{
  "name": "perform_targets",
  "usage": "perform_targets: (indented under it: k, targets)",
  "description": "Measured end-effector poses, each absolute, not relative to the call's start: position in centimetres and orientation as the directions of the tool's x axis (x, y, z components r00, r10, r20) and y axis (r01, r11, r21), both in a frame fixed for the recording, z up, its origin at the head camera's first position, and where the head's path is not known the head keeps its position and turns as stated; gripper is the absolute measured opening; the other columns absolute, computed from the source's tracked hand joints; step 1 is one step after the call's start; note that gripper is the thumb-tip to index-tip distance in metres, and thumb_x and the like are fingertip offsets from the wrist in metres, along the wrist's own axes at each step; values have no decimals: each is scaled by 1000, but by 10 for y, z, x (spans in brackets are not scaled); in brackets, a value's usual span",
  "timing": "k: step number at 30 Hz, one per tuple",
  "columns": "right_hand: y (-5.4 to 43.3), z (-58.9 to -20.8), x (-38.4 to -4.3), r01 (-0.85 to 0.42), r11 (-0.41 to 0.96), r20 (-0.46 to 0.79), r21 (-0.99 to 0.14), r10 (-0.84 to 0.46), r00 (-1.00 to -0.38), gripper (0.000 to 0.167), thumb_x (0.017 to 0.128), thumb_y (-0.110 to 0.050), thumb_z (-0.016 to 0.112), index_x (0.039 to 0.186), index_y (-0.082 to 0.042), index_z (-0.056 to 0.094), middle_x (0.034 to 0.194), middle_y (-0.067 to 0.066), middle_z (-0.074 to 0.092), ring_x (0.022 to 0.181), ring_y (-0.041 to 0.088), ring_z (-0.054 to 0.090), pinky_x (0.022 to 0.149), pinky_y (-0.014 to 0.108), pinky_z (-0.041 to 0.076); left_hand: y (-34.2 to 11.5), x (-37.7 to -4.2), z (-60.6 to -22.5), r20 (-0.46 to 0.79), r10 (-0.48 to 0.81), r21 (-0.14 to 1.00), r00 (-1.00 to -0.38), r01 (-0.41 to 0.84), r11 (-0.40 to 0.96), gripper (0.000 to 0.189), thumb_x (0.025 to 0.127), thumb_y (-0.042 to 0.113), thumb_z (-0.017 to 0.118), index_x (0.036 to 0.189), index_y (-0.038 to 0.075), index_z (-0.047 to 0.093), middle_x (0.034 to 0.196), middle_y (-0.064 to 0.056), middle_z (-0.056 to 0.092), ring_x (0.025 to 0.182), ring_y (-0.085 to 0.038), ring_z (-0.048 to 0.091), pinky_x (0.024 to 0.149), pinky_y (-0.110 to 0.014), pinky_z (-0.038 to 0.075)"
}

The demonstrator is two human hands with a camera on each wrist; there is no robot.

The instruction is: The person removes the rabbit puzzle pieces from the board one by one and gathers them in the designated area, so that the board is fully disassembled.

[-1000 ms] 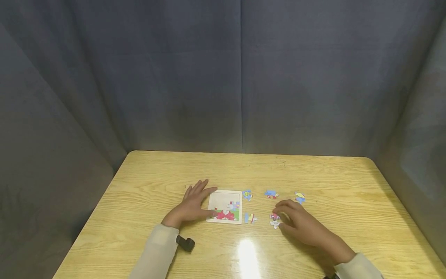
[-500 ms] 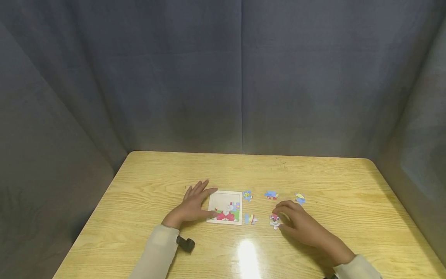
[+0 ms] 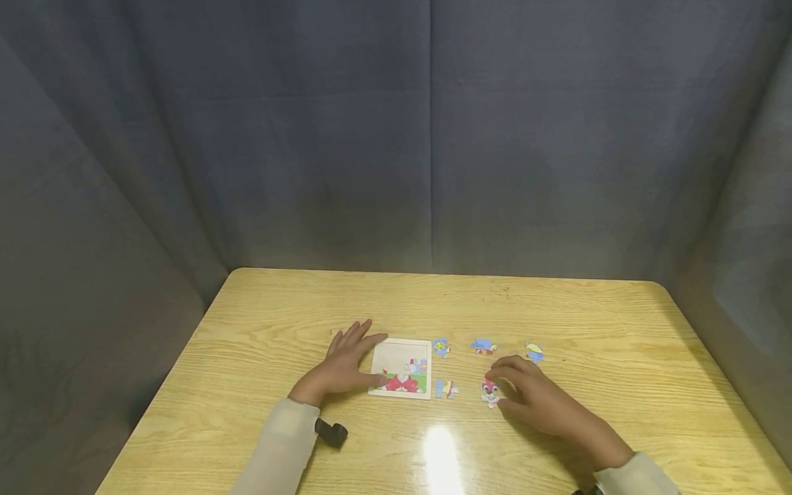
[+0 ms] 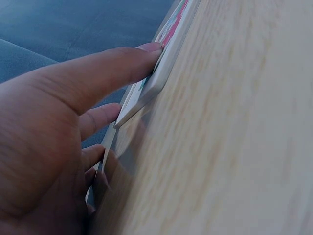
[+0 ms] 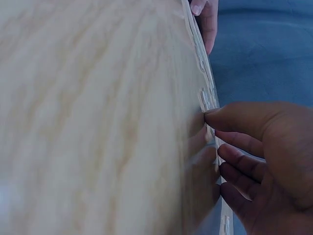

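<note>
Separately, hands (image 3: 339, 368) (image 3: 533, 400) touch the puzzle tray (image 3: 392, 353) and face piece (image 3: 489, 393).

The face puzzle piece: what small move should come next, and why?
Probably lift the face piece slightly and ease it toward the puzzle tray: the right hand pinches it, the left hand touches the tray's left side, and the tray's upper part looks unfilled.

Left hand (image 3: 337, 370) is sitting closer to the left edge of the table (image 3: 260, 302), fingers mostly straight and aiming at the far edge, thumb sticking out sideways. Right hand (image 3: 535, 399) is sitting nearer the right edge, kinda curled, thumb and index facing each other.
</note>
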State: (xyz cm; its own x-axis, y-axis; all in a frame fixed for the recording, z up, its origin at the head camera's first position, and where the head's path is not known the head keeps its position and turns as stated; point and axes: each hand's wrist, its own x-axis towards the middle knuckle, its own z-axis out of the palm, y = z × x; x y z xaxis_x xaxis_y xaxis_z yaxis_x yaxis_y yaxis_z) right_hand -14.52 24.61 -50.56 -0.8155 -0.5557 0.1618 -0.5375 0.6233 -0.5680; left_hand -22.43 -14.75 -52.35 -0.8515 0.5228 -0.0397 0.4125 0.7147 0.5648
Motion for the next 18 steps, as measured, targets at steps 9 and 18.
perform_targets:
  k: [9, 18]
  targets:
    - [243, -499, -150, -515, 633, 141, -578, -543, -827, 38, 94, -25, 66, 126, -5, 61, 130, 8, 53, 121, 31, 47, 97, 57, 45, -147, -226, -524, -39, 526, 563, -850, 416, 714, 86, 80, 56, 72, 152, 27, 34, 163, -8, 6, 149, -29, -2, 116, -51, -8]
    - [221, -481, -161, -460, 590, 121, -664, -522, -844, 43, 97, -31, 62, 135, -11, 55, 136, 6, 51, 124, 30, 50, 98, 50, 46, -147, -223, -521, -36, 528, 588, -848, 409, 698, 85, 80, 54, 73, 151, 25, 36, 163, -8, 7, 149, -30, -1, 116, -52, -8]
